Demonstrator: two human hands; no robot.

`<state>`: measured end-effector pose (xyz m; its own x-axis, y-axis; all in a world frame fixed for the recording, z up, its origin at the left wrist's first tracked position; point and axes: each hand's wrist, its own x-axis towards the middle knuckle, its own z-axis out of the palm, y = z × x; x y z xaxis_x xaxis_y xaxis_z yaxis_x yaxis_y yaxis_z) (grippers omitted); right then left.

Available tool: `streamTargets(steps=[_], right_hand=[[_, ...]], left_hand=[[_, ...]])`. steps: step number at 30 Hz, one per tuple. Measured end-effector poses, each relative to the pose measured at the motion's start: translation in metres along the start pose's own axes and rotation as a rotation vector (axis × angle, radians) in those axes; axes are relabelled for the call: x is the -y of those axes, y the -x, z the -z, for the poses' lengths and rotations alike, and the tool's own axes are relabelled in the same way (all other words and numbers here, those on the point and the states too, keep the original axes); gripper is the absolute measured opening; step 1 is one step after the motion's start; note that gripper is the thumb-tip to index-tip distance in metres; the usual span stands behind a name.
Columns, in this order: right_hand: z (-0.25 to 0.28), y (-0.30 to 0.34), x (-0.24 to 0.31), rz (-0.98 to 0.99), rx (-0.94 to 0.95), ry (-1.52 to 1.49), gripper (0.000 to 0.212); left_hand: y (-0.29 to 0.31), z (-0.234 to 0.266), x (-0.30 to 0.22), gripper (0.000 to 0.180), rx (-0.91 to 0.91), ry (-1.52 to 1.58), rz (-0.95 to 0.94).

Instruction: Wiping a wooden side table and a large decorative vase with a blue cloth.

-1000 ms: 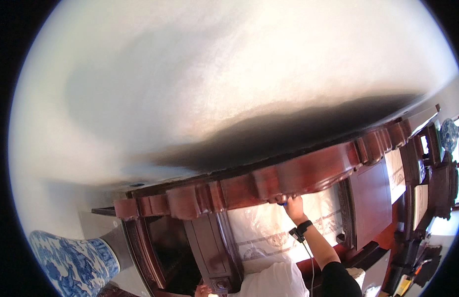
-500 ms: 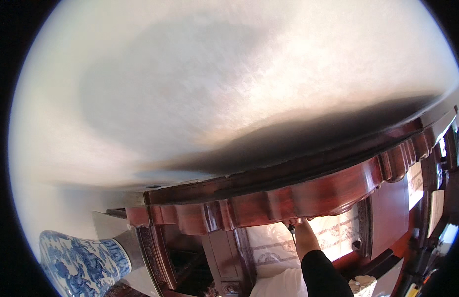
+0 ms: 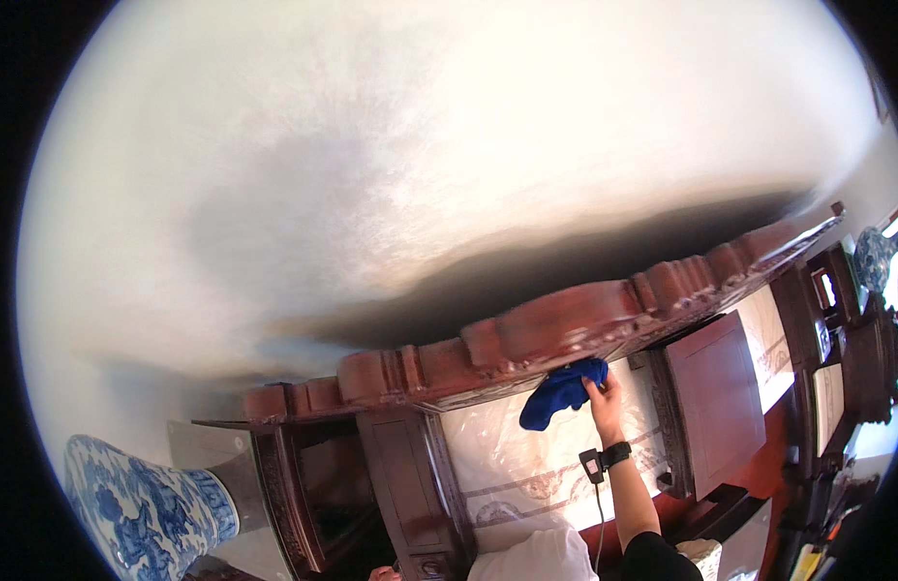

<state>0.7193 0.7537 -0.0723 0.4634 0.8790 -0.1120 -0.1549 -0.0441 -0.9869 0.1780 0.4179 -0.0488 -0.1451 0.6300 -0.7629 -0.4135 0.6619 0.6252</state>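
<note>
Blue cloth (image 3: pixel 557 395) now plainly visible

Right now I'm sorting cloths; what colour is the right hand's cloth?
The cloth is dark blue, clearest in the head view.

Scalloped reddish-brown wooden rail (image 3: pixel 555 324) bars way just above right hand (image 3: pixel 605 392). Free room below, between dark-brown wooden panel (image 3: pixel 410 474) at left and flat reddish-brown wooden panel (image 3: pixel 715 392) at right; rounded white fabric bulk (image 3: pixel 534 558) lower.
</note>
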Motion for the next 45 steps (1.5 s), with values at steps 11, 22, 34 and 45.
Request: streamTargets(steps=[11, 22, 34, 45], right_hand=[[-0.133, 0.035, 0.097, 0.334, 0.208, 0.232, 0.026], [-0.061, 0.074, 0.152, 0.478, -0.126, 0.119, 0.029], [-0.058, -0.021, 0.301, 1.159, -0.32, 0.714, 0.034], [-0.184, 0.03, 0.259, 1.287, 0.318, 0.975, 0.029]], left_hand=[[0.005, -0.046, -0.017, 0.014, -0.054, -0.324, -0.034], [0.037, 0.02, 0.034, 0.013, -0.067, -0.577, -0.535], [0.097, -0.037, -0.019, 0.016, -0.163, -0.681, -0.644], [0.074, 0.004, 0.032, 0.019, -0.167, -0.614, -0.479]])
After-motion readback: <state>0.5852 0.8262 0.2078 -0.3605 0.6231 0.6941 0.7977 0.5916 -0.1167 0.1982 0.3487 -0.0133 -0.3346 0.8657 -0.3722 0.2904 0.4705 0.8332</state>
